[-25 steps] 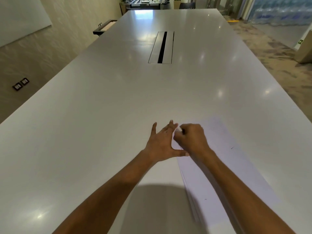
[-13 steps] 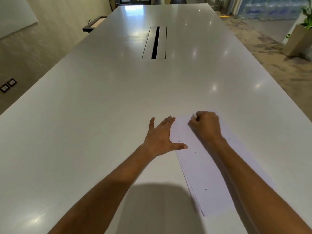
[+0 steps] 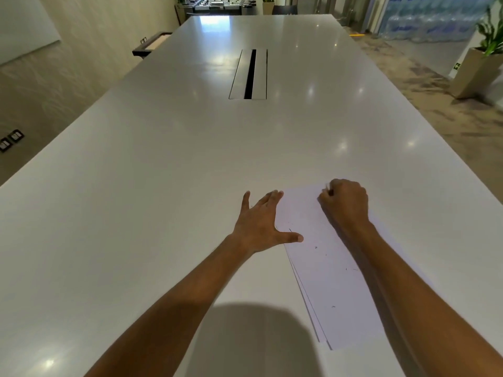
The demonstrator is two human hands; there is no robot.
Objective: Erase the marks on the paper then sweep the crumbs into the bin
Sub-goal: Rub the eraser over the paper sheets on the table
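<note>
A small stack of white paper [image 3: 330, 278] lies at an angle on the white table [image 3: 163, 186], near its front right. My left hand [image 3: 258, 224] presses flat on the paper's left edge, fingers spread and thumb out on the sheet. My right hand [image 3: 344, 202] is curled into a fist at the paper's far end, pinching a small pale eraser [image 3: 326, 189] that barely shows at the fingertips. Tiny dark crumbs [image 3: 315, 247] and faint marks dot the sheet between my arms. No bin is in view.
A cable slot [image 3: 250, 74] with grey flaps sits in the table's middle. A planter [image 3: 475, 72] stands on the carpet at the right. The floor drops away along the left edge, and a dark tray stand [image 3: 151, 47] is at the far left.
My right hand has moved from beside my left hand to the paper's far right end. My left hand has stayed pressed on the left edge.
</note>
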